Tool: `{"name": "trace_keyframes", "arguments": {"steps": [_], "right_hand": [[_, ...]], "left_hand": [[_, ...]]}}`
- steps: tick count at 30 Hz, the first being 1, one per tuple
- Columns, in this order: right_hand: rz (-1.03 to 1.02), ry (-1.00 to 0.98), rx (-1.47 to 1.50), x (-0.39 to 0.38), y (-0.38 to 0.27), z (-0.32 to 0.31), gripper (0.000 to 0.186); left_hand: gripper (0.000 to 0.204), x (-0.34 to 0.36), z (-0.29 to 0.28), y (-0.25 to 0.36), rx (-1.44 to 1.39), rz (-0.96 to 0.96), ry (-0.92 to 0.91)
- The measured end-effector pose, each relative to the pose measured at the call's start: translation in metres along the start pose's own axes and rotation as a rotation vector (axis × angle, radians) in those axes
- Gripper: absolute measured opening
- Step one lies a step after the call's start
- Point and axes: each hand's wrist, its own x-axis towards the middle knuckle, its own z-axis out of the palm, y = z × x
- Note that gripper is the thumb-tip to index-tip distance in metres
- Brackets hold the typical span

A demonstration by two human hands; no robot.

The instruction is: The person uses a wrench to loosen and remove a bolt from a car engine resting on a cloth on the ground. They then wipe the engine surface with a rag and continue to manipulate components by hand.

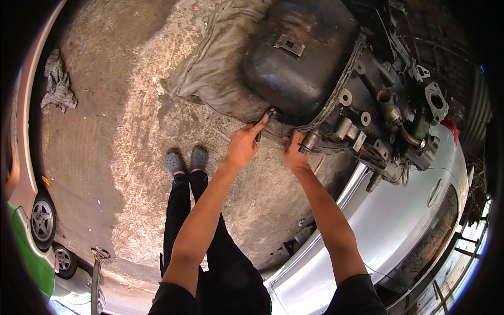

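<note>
Stained concrete floor [131, 157]; left hand [244, 144], index finger extended, touches greasy black metal engine block [315, 68]; right hand [295, 155] fingers curled on its edge.

Black greasy oil pan [302, 58], grey-brown sack [215, 68], silver car [388, 231], grey clogs [186, 160].

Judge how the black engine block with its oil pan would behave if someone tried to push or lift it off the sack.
The engine block looks like solid cast metal, so it is probably very heavy and hard to shift. Its oil pan appears grimy, likely slippery to grip. Resting on a soft sack, it may rock slightly rather than slide. Both the left hand and right hand touch its lower edge.
</note>
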Motion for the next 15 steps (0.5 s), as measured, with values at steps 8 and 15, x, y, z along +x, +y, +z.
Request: {"name": "trace_keyframes", "arguments": {"steps": [8,15], "right_hand": [[-0.088,0.124,0.029,0.005,-0.001,-0.001,0.064],[-0.082,0.070,0.002,0.002,0.003,0.003,0.062]], "left_hand": [[0.085,-0.004,0.015,-0.002,-0.300,0.055,0.115],[0.082,0.000,0.010,-0.007,-0.233,0.059,0.044]]}}
